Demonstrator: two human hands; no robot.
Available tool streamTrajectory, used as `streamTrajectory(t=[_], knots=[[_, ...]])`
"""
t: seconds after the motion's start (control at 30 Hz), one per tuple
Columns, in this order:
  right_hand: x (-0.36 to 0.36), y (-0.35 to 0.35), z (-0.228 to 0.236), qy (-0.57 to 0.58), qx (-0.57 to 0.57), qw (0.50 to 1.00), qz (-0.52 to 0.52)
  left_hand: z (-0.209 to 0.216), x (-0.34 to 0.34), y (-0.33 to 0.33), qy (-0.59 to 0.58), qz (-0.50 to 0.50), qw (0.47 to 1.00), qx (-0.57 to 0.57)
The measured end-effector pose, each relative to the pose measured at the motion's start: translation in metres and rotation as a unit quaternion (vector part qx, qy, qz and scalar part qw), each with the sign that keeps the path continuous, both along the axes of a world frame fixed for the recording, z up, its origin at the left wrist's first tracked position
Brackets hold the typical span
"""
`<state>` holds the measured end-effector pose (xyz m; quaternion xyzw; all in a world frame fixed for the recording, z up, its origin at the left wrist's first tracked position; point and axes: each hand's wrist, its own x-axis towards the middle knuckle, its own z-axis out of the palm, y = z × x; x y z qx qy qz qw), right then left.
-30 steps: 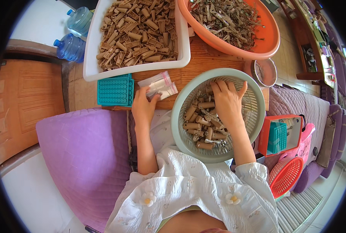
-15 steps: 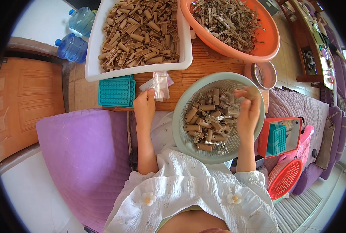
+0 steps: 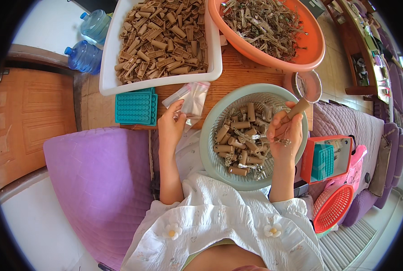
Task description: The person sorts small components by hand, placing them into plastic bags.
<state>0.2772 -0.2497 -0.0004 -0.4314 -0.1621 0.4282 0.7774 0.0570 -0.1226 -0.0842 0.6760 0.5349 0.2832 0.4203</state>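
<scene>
My left hand (image 3: 170, 128) pinches a small clear zip bag (image 3: 196, 100) between thumb and fingers above the table's front edge. The bag looks flat. My right hand (image 3: 286, 137) is over the right side of a pale green basket (image 3: 207, 131), palm up, with a brown plastic tube-shaped piece (image 3: 299, 109) held at its fingertips. A thin shiny strip (image 3: 280, 141) shows across the palm; what it belongs to is not clear. Inside the basket lie similar brown pieces (image 3: 240, 125) mixed with clear, shiny packets.
Behind stand a white tray (image 3: 160, 82) of brown half-shells and an orange basin (image 3: 278, 64) of thin wrapped strips. Teal trays (image 3: 136, 107) sit left on the wooden table (image 3: 237, 63). A clear round container (image 3: 311, 86) stands right; beyond are a red box (image 3: 306, 158) and red basket (image 3: 346, 198).
My right hand has turned palm up, and a brown tube-shaped piece now shows at its fingertips. My left hand has lifted the clear bag and tilted it to the right.
</scene>
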Motion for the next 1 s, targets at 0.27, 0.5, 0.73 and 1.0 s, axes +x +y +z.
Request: streamTrajectory(t=[0.27, 0.5, 0.73, 1.0], knots=[[-0.017, 0.005, -0.011, 0.161, -0.122, 0.979, -0.03, 0.031, -0.003, -0.012, 0.263, -0.042, 0.964, -0.006], [-0.037, 0.013, -0.006, 0.018, -0.149, 0.989, 0.014, 0.073, -0.013, -0.015, -0.213, -0.168, 0.951, -0.152], [-0.058, 0.021, -0.009, -0.1, -0.144, 0.984, 0.036, 0.092, 0.036, -0.049, -0.215, -0.305, 0.91, -0.18], [-0.052, 0.008, -0.002, -0.015, -0.137, 0.981, 0.138, 0.075, 0.036, -0.049, -0.271, -0.164, 0.941, -0.116]])
